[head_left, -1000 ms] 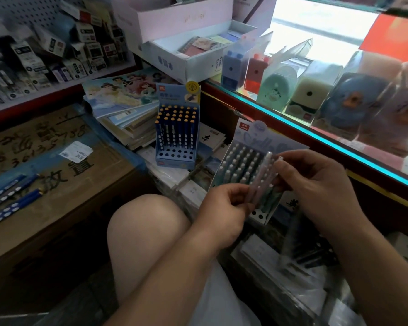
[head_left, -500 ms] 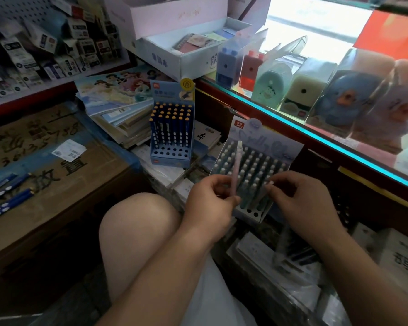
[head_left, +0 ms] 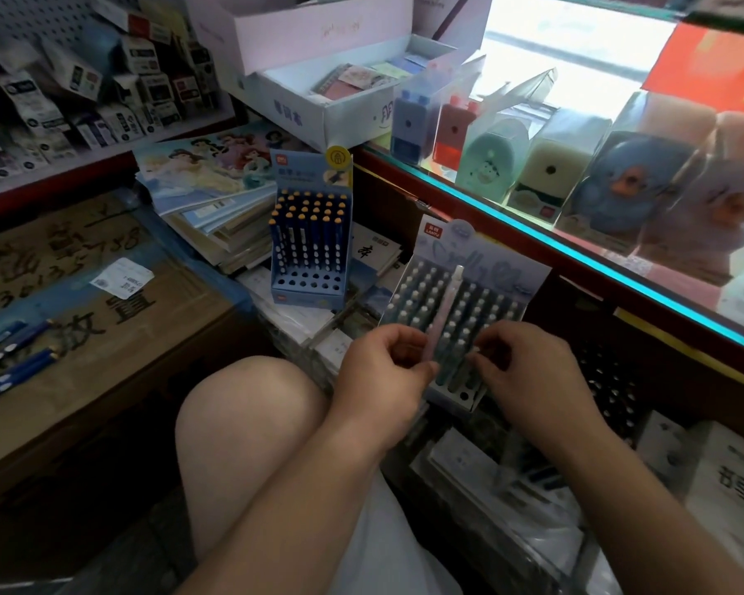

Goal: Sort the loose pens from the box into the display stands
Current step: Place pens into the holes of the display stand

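**Pen [head_left: 444,315] held upright against pale stand [head_left: 497,268]**

From my remote seat I see the left hand [head_left: 381,373] pinching the pale pink pen low on its barrel, thumb against fingers. It stands upright in front of the pale stand's middle rows, its cap reaching the header card. The right hand [head_left: 529,375] is just beside it, fingers curled at the front rows. I cannot tell whether they clamp a pen or only touch the caps. Behind and to the left, a dark blue stand [head_left: 308,268] holds orange-tipped pens. Farther left, loose blue pens [head_left: 16,358] lie on a cardboard box [head_left: 117,337]. A glass counter [head_left: 619,268] runs along the right.
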A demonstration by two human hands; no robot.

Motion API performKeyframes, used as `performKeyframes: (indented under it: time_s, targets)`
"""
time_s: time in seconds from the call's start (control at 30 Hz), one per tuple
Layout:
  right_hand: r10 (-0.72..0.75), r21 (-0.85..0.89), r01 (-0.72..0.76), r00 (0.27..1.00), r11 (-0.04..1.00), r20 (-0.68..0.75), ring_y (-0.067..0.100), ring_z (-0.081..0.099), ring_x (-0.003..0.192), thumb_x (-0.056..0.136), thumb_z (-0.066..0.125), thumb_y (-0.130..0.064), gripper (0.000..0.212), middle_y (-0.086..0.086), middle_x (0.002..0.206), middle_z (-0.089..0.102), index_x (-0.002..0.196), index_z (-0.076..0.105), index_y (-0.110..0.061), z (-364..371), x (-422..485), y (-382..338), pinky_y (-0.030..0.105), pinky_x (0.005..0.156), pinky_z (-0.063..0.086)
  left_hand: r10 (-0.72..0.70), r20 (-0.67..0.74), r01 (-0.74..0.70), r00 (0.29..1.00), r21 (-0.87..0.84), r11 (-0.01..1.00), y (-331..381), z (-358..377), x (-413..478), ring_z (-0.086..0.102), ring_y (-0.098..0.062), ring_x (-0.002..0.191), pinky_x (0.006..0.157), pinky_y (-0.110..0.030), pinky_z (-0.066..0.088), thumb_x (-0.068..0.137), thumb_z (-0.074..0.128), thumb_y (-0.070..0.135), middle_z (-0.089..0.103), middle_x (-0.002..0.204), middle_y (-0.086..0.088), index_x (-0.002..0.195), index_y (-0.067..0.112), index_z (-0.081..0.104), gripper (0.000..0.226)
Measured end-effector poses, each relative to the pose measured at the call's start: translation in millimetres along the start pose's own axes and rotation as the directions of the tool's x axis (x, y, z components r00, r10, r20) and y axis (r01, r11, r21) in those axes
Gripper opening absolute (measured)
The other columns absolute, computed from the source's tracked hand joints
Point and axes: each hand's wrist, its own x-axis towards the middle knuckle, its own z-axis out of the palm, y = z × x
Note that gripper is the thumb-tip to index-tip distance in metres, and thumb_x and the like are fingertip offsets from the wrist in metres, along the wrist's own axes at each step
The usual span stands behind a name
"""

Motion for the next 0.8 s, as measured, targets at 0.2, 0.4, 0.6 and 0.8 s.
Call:
performKeyframes:
  time_s: [0.2, 0.4, 0.6, 0.8]
  targets:
    - [0.016, 0.005, -0.016, 1.000, 1.000, 0.014, -0.001, 0.058, 0.084, 0.091, 0.072, -0.032, 0.015, -0.017, 0.095, 0.060, 0.100, 0.062, -0.037, -3, 4, -5, 0.011, 0.064, 0.039, 0.002, 0.009, -0.002, 1.000, 0.018, 1.000, 1, 0, -1, 0.071, -0.008, 0.087, 0.083, -0.032, 0.060, 0.086, 0.077, 0.008, 0.075, 0.089, 0.007, 0.095, 0.027, 0.071, 0.021]
    - [0.056, 0.519, -0.003, 0.995, 0.855, -0.086, 0.000, 0.068, 0.086, 0.093, 0.068, -0.025, 0.015, -0.008, 0.094, 0.071, 0.108, 0.068, -0.029, -27, -1, -17, 0.015, 0.066, 0.057, -0.001, 0.104, -0.007, 0.995, 0.081, 0.997, 7, 4, -4, 0.070, -0.005, 0.090, 0.086, -0.029, 0.059, 0.087, 0.075, 0.008, 0.073, 0.091, 0.009, 0.095, 0.028, 0.070, 0.022]
    - [0.083, 0.629, -0.031, 0.995, 0.776, -0.053, 0.011, 0.073, 0.081, 0.095, 0.065, -0.023, 0.009, -0.007, 0.092, 0.073, 0.103, 0.069, -0.025, -35, -2, -19, 0.021, 0.067, 0.060, -0.013, 0.195, -0.005, 0.981, 0.093, 0.996, 9, 9, -3, 0.071, -0.006, 0.094, 0.093, -0.037, 0.059, 0.087, 0.077, 0.011, 0.075, 0.095, 0.008, 0.104, 0.026, 0.074, 0.023]
    - [0.150, 0.611, 0.016, 0.964, 0.792, -0.219, 0.008, 0.072, 0.079, 0.093, 0.068, -0.022, 0.008, -0.006, 0.090, 0.074, 0.100, 0.069, -0.026, -50, -10, -5, 0.022, 0.067, 0.058, 0.002, 0.131, -0.025, 0.991, 0.177, 0.984, 14, 5, 1, 0.064, -0.002, 0.095, 0.075, -0.015, 0.053, 0.090, 0.075, 0.026, 0.066, 0.099, 0.011, 0.113, 0.027, 0.066, 0.025]
